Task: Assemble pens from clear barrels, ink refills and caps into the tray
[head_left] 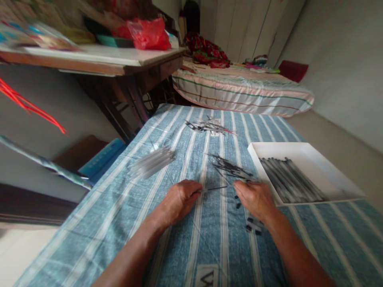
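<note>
Near the middle of the striped cloth [179, 239], my left hand [183, 199] is closed on a thin dark rod [217, 188] that points right. My right hand [254, 199] has its fingers pressed together by the dark thin pieces [230, 166]; what it holds, if anything, is too small to name. Small black caps [253, 226] lie beneath and beside my right hand. Clear tubes [152, 162], blurred, lie in a bundle at the left. A white box [332, 175] at the right holds several dark-filled tubes [290, 179]. Farther back is a pile of thin pieces [209, 126].
A side table [119, 59] with a red plastic bag [149, 34] stands at the back left. Behind the cloth-covered surface is a bed [245, 87]. A blue box [101, 159] sits below the left edge, near hanging red strings [30, 105].
</note>
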Available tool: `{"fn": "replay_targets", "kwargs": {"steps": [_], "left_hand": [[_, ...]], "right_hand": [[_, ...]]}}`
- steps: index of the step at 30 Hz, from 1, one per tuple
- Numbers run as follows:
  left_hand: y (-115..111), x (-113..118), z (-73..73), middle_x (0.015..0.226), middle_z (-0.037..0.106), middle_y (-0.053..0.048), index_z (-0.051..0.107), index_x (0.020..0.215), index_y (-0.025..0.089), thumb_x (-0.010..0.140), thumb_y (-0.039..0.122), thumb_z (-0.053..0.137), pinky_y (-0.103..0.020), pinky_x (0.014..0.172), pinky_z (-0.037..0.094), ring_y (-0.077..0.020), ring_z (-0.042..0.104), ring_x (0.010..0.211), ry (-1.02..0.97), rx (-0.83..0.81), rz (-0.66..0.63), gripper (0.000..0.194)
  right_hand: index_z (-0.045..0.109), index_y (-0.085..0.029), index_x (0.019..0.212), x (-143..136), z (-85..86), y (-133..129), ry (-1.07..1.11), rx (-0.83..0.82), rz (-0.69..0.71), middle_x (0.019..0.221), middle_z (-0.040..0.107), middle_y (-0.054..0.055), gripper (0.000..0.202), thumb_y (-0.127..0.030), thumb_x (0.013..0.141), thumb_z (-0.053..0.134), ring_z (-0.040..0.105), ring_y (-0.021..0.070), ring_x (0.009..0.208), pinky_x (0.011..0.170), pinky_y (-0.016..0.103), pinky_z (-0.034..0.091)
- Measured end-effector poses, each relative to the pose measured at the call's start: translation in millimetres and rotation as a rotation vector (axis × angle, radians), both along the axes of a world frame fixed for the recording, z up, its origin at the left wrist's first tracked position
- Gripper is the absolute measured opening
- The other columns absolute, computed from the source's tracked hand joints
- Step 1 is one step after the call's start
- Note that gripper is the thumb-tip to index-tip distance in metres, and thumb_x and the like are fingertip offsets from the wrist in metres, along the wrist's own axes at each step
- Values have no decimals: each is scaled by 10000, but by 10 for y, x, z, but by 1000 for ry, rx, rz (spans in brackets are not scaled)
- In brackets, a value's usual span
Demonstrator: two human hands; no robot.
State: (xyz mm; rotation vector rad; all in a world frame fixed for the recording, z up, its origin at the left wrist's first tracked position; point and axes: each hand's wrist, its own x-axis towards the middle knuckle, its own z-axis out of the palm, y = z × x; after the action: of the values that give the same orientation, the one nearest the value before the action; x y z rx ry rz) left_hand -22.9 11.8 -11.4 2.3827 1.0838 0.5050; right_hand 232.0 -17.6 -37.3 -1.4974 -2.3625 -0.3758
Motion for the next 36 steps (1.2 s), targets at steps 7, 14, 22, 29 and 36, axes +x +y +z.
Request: {"fn": "replay_targets", "kwargs": {"steps": [7, 14, 22, 29, 36], "left_hand": [[-71, 110, -20, 788, 636, -23, 620, 892, 161, 865, 204, 478, -253, 670, 431, -155, 593, 730, -182, -196, 33, 151], [-49, 115, -1, 668, 540, 28, 585, 830, 145, 809, 291, 589, -226, 586, 372, -103, 473, 616, -547, -485, 248, 148], [-86, 168, 21, 676, 542, 27, 606, 820, 139, 783, 279, 630, -209, 560, 352, -86, 445, 596, -641, -670, 191, 146], [-143, 226, -19, 680, 533, 20, 619, 796, 130, 797, 255, 607, -217, 581, 356, -97, 451, 629, -578, -668, 105, 125], [-178, 254, -107, 692, 537, 17, 622, 801, 130, 807, 245, 595, -231, 609, 362, -105, 453, 650, -544, -666, 40, 118]], "right_hand": [[672, -167, 958, -104, 46, -69, 414, 61, 187, 736, 728, 45, 180, -233, 901, 513, 651, 142, 583, 610, 237, 479], [685, -207, 812, 117, 88, -63, 254, -315, 86, 772, 709, 22, 126, -167, 832, 568, 658, 155, 724, 684, 235, 474], [635, -159, 699, -84, 128, -68, -13, -428, 19, 724, 663, 64, 224, -45, 807, 475, 631, 186, 715, 651, 265, 452], [621, -173, 799, -130, 42, -155, 1116, -536, 102, 671, 690, 28, 58, -213, 805, 579, 614, 132, 552, 515, 226, 477], [631, -169, 815, -260, 19, -205, 1615, -726, 158, 661, 712, 24, 102, -253, 775, 670, 614, 108, 510, 467, 205, 488]]}}
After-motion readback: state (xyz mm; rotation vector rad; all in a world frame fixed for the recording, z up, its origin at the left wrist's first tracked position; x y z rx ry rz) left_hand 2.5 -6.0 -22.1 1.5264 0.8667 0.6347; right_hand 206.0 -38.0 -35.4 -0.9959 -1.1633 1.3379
